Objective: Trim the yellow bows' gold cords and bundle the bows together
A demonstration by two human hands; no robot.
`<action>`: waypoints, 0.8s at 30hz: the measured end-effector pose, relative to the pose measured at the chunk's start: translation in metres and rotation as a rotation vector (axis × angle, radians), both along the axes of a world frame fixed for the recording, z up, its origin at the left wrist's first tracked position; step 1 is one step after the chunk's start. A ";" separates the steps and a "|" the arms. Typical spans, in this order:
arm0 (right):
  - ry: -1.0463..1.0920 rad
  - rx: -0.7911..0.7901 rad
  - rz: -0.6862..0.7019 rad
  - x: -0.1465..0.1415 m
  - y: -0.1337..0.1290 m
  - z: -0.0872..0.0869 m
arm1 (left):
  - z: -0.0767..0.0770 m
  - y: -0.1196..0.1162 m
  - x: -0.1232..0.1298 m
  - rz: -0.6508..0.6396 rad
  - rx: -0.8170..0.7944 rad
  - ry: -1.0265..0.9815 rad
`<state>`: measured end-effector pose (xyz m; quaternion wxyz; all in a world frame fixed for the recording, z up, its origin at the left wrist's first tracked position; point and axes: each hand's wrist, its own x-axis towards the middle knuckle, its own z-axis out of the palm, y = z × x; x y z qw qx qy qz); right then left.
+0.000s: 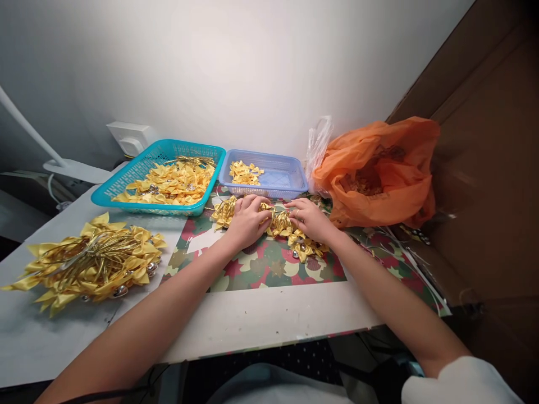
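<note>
On the camouflage-patterned mat (252, 275) lies a bunch of yellow ribbon flowers (309, 247) with shiny gold cords and small silver bells. My left hand (250, 220) is closed over the left part of it, fingers bent down into the cords. From the right, my right hand (310, 217), with a ring on one finger, grips the gold cords (281, 221). A short stretch of cords shows between the two hands. The fingertips are partly hidden among the ribbons. To the left of my left forearm rests a larger tied bundle of yellow ribbon flowers (101, 261) with silver bells.
Behind stand a teal basket (101, 196) full of yellow ribbon flowers and a blue-purple basket (290, 193) with small yellow ribbon pieces (245, 173). An orange plastic bag (391, 207) stands at the right, beside cardboard (484, 168). A white lamp (76, 170) is at the left.
</note>
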<state>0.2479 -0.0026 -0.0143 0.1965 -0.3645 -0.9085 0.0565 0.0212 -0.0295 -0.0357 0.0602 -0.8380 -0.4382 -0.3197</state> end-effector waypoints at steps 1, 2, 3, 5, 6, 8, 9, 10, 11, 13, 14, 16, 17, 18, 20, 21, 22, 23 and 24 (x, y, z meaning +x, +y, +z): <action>-0.004 0.001 0.005 -0.001 -0.001 -0.001 | 0.001 -0.001 0.000 0.003 0.007 -0.011; -0.009 0.002 0.010 -0.001 -0.002 -0.002 | 0.002 -0.001 0.000 0.010 0.016 -0.026; -0.014 0.003 0.015 -0.002 -0.003 -0.002 | 0.003 -0.002 0.000 0.019 0.027 -0.044; -0.034 0.010 0.022 -0.002 -0.004 -0.001 | 0.006 -0.004 0.000 0.047 0.052 -0.088; -0.050 0.018 0.024 -0.002 -0.005 0.000 | 0.008 -0.006 0.000 0.064 0.065 -0.108; -0.090 0.041 0.025 -0.004 -0.007 0.002 | 0.013 -0.010 0.005 0.078 0.092 -0.145; -0.113 0.052 0.019 -0.005 -0.008 0.003 | 0.016 -0.014 0.009 0.076 0.099 -0.161; -0.135 0.062 0.008 -0.006 -0.009 0.004 | 0.018 -0.017 0.014 0.060 0.098 -0.182; -0.150 0.068 -0.008 -0.007 -0.011 0.005 | 0.020 -0.021 0.021 0.051 0.088 -0.206; -0.168 0.078 -0.041 -0.010 -0.013 0.006 | 0.023 -0.028 0.037 0.061 -0.022 -0.216; -0.168 0.085 -0.057 -0.011 -0.014 0.007 | 0.023 -0.030 0.046 0.091 -0.090 -0.220; -0.154 0.101 -0.081 -0.012 -0.015 0.008 | 0.023 -0.033 0.060 0.130 -0.128 -0.221; -0.144 0.109 -0.092 -0.012 -0.016 0.008 | 0.022 -0.033 0.065 0.150 -0.143 -0.226; -0.131 0.115 -0.101 -0.012 -0.016 0.008 | 0.022 -0.033 0.068 0.167 -0.153 -0.234; -0.100 0.122 -0.109 -0.012 -0.016 0.009 | 0.022 -0.030 0.070 0.198 -0.174 -0.251; -0.081 0.123 -0.110 -0.011 -0.016 0.009 | 0.022 -0.029 0.070 0.210 -0.182 -0.257; -0.060 0.125 -0.108 -0.011 -0.016 0.009 | 0.023 -0.027 0.068 0.219 -0.189 -0.261; -0.036 0.126 -0.104 -0.010 -0.017 0.008 | 0.023 -0.026 0.066 0.226 -0.193 -0.262; -0.009 0.128 -0.098 -0.009 -0.018 0.008 | 0.023 -0.024 0.064 0.232 -0.197 -0.261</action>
